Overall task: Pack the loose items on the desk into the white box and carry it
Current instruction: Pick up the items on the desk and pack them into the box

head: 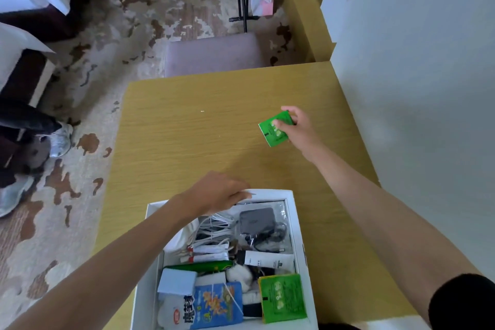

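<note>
Left hand (222,193) first, lower centre of the frame: it's curled over the far rim of the white box (300,222), fingers hooked on the edge, steadying it on the desk (187,120). That box looks like thin card, stiff enough but I'd guess it flexes when full, so for carrying I'd take it from underneath or by both long sides, not by one rim.

Inside, it's crowded: white cables (214,225) against the left wall, a dark charger (257,220) in clear wrap at the far end, a white tube (267,260) across the middle, a blue snack bag (217,303) near the bottom edge, and a green packet (282,297) propped at lower right. All light, mostly soft stuff.

Moving right, mid-frame: the right hand (297,126) pinches a second green packet (273,128) between thumb and fingers, held just over the desk, well apart from the box. Flat, glossy, flimsy by the look; likely slippery, so an edge pinch suits it. The desk around it is bare wood.
</note>
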Demonstrator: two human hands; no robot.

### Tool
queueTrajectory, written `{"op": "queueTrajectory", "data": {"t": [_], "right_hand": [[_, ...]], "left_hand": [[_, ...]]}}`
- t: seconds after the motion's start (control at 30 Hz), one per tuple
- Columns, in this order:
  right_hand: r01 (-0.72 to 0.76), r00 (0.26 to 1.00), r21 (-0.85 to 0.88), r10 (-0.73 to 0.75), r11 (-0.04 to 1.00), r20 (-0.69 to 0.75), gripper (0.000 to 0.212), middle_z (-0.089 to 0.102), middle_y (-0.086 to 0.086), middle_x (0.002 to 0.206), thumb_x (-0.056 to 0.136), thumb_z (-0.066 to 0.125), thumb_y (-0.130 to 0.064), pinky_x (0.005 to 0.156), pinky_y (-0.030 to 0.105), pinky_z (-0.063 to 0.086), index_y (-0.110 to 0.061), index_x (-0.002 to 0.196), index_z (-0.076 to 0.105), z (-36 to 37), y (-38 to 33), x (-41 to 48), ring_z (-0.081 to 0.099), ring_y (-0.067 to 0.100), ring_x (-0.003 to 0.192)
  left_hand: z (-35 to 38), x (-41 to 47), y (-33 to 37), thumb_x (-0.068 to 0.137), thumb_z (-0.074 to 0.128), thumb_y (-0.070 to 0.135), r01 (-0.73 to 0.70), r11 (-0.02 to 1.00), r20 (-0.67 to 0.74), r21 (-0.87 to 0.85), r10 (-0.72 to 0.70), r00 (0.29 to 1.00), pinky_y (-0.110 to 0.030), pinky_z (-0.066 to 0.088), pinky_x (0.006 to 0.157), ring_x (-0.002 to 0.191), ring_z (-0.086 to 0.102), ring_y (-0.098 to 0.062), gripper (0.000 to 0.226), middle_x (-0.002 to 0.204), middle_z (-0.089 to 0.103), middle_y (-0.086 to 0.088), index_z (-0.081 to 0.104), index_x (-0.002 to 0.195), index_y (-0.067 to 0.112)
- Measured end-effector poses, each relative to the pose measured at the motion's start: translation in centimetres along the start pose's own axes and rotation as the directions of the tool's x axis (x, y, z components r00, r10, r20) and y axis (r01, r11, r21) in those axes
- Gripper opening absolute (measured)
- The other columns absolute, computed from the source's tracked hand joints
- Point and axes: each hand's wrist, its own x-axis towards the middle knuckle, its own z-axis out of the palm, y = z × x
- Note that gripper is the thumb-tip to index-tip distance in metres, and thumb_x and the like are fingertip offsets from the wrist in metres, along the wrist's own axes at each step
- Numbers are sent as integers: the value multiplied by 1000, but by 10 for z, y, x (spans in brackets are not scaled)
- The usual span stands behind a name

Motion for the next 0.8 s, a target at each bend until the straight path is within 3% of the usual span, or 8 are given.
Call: {"op": "queueTrajectory", "data": {"t": [0.1, 0.17, 0.3, 0.43, 0.53, 0.6, 0.67, 0.8], "right_hand": [[29, 999, -1, -29, 1000, 19, 40, 62, 9, 110, 92, 62, -16, 49, 10, 46, -18, 130, 49, 0, -14, -20, 64, 8, 82], [35, 999, -4, -35, 999, 23, 38, 65, 7, 106, 93, 60, -16, 50, 13, 48, -17, 129, 50, 0, -18, -37, 65, 4, 76], [34, 999, 17, -34, 999, -19, 27, 67, 0, 108, 94, 59, -19, 56, 18, 53, -24, 120, 56, -7, -23, -70, 68, 7, 82], [152, 988, -16, -151, 988, 26, 23, 65, 1, 104, 95, 56, -17, 59, 14, 52, -35, 109, 56, -19, -30, -101, 67, -1, 79], [186, 977, -120, -171, 975, 128, 33, 64, 0, 109, 93, 58, -19, 66, 22, 55, -41, 117, 51, -27, -35, -118, 67, 10, 87], [174, 972, -250, -125, 953, 201, 41, 61, -4, 122, 90, 61, -25, 76, 29, 57, -47, 121, 46, -30, -36, -126, 66, 10, 98], [171, 962, -345, -81, 923, 261, 38, 63, -8, 119, 88, 65, -27, 85, 34, 57, -49, 114, 47, -32, -36, -133, 65, 5, 99], [275, 915, -516, -57, 811, 398, 27, 64, -16, 116, 86, 69, -28, 87, 26, 46, -43, 104, 57, -31, -36, -145, 57, -8, 100]], "left_hand": [[0, 2, -4, 99, 37, 43, 41, 999, -29, 6, -41, 999, -27, 36, 62, 77, 61, -19, 33, 89, 66, 4, 61, 98, 21], [-3, 7, -13, 98, 38, 42, 106, 994, -53, 3, -106, 993, -29, 34, 61, 76, 61, -23, 33, 86, 65, -1, 59, 94, 17], [-18, 22, -36, 98, 41, 41, 181, 984, -66, -8, -181, 981, -28, 33, 61, 76, 60, -24, 32, 87, 66, -4, 59, 99, 15], [-28, 46, -47, 97, 42, 40, 210, 978, -24, -12, -210, 977, -32, 38, 65, 85, 60, -27, 31, 93, 67, -9, 59, 99, 14], [-34, 66, -45, 97, 43, 39, 195, 981, 6, -8, -195, 981, -31, 35, 68, 96, 60, -29, 31, 104, 67, -8, 61, 110, 19], [-37, 77, -41, 97, 42, 41, 191, 981, 15, 20, -191, 982, -32, 35, 70, 101, 60, -29, 33, 111, 67, -8, 60, 119, 23], [-39, 82, -36, 97, 42, 42, 197, 978, 8, 65, -197, 980, -31, 34, 70, 106, 59, -28, 34, 117, 65, -7, 58, 123, 26], [-47, 72, -26, 98, 41, 37, 270, 961, 4, 59, -271, 963, -35, 42, 87, 117, 53, -27, 35, 128, 60, -7, 55, 128, 25]]}}
